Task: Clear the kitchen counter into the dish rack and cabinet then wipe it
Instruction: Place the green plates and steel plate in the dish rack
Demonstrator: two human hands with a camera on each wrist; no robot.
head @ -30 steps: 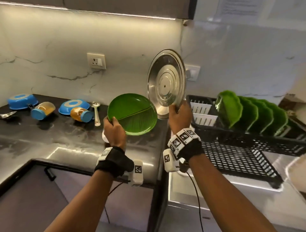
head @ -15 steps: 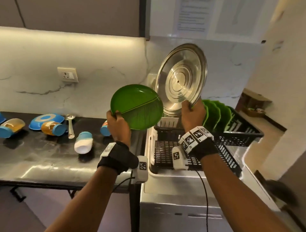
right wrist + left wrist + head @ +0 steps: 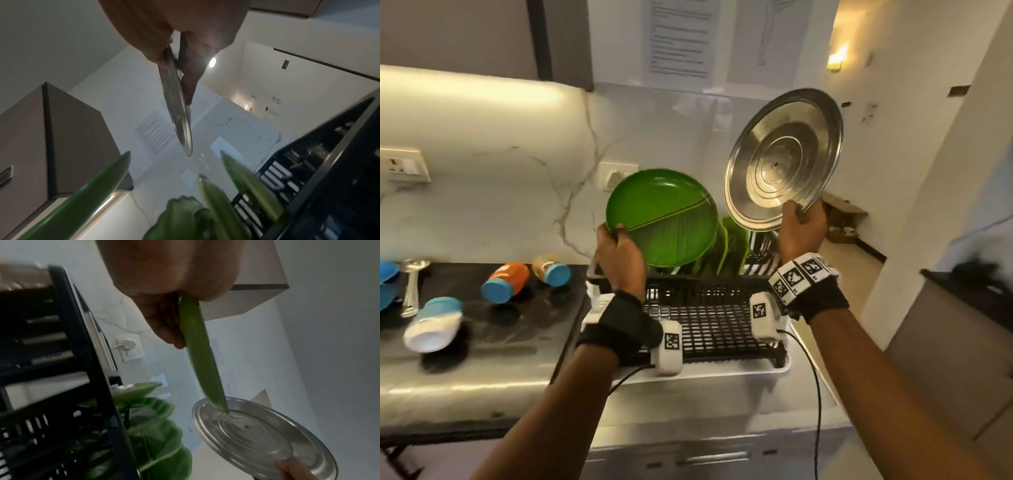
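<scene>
My left hand (image 3: 619,255) grips the lower left rim of a round green plate (image 3: 664,219), held upright over the back of the black dish rack (image 3: 715,322). In the left wrist view the green plate (image 3: 203,356) shows edge-on, pinched between thumb and fingers. Up to the right, my right hand (image 3: 803,229) grips the bottom rim of a steel plate (image 3: 784,161). The right wrist view shows that steel plate (image 3: 179,107) edge-on in my fingers. Several green leaf-shaped plates (image 3: 732,250) stand in the rack behind the held green one.
On the dark counter (image 3: 493,342) to the left lie an orange jar with a blue lid (image 3: 505,282), a second small jar (image 3: 551,270), a white cup with a blue base (image 3: 433,325), a spoon (image 3: 410,284) and blue dishes at the edge.
Both hands have carried the plates rightward from above the counter to above the dish rack. The steel plate has risen higher and tilted to the right.
</scene>
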